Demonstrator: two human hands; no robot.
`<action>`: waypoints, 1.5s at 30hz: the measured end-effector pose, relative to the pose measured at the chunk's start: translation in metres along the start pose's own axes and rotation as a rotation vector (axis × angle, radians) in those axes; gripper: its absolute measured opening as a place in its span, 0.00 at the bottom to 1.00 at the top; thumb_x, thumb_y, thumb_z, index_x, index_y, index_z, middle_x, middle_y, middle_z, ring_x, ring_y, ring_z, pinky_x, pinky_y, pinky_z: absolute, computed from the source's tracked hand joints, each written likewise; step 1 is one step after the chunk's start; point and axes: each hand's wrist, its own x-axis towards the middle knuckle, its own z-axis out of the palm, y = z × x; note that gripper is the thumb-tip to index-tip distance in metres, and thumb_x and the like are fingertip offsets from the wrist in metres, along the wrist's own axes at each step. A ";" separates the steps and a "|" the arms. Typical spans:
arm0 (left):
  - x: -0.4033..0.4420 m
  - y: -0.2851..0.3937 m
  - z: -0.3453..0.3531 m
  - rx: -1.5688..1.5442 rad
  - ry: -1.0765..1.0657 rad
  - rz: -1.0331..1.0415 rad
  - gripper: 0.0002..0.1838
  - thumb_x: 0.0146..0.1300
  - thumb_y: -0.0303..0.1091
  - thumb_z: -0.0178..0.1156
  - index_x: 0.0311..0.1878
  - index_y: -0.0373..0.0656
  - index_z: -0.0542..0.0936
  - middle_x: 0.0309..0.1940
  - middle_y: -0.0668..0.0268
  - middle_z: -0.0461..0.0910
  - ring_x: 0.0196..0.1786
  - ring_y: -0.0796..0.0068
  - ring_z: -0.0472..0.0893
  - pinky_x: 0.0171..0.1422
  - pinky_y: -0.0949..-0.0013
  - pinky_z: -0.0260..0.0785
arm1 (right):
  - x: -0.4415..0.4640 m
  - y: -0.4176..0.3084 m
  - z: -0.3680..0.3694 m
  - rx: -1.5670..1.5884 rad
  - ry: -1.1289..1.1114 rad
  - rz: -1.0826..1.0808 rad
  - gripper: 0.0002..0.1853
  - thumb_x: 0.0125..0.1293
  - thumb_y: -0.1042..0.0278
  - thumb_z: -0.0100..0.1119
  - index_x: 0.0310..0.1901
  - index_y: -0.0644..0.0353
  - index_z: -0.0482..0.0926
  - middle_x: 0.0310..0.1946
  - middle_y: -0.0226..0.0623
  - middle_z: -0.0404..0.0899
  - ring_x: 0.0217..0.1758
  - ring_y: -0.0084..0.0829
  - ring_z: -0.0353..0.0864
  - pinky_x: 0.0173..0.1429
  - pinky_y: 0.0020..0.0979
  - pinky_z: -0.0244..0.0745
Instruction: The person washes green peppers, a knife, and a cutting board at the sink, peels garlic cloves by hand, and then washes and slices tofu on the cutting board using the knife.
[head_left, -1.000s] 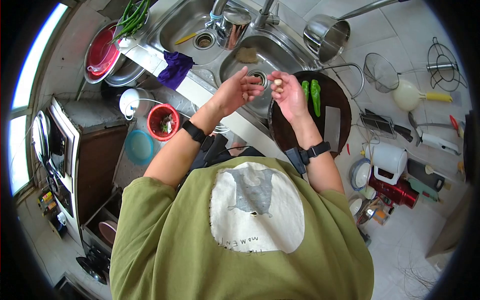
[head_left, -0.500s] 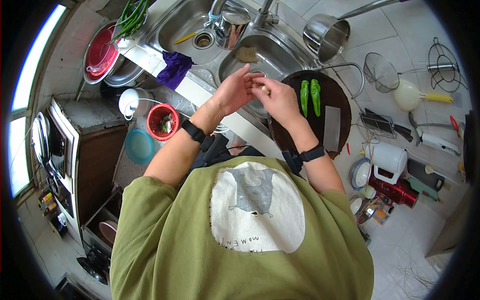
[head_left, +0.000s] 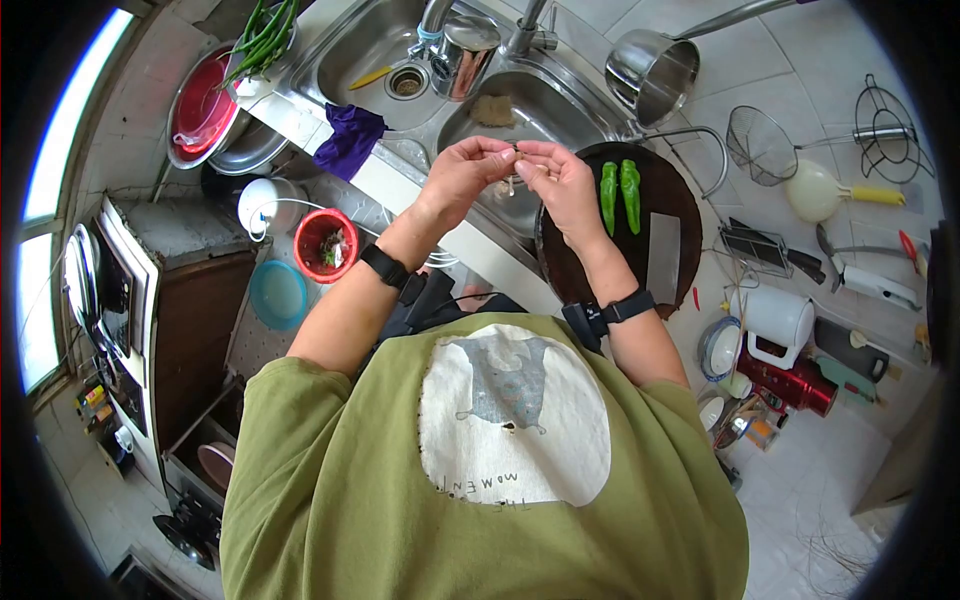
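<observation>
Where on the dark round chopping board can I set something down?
The board looks bare right of the two long green peppers, beyond the grey rectangular blade, and left of the blade, partly under your right forearm. It's crowded right of the board, around the white plastic jug and shiny red flask.

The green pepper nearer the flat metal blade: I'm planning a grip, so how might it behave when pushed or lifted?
The green pepper looks glossy, so it may slip slightly. Its slim, rounded body could roll if pushed sideways. It lies fairly straight on the dark round board, so it would probably lift stiffly, without drooping.
</observation>
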 end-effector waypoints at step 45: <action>-0.009 0.009 0.012 0.706 0.085 0.259 0.15 0.71 0.30 0.69 0.57 0.33 0.85 0.40 0.63 0.91 0.41 0.83 0.85 0.46 0.73 0.79 | 0.004 -0.013 0.001 -0.371 0.069 -0.118 0.08 0.66 0.67 0.73 0.42 0.62 0.88 0.35 0.39 0.90 0.32 0.28 0.89 0.40 0.30 0.82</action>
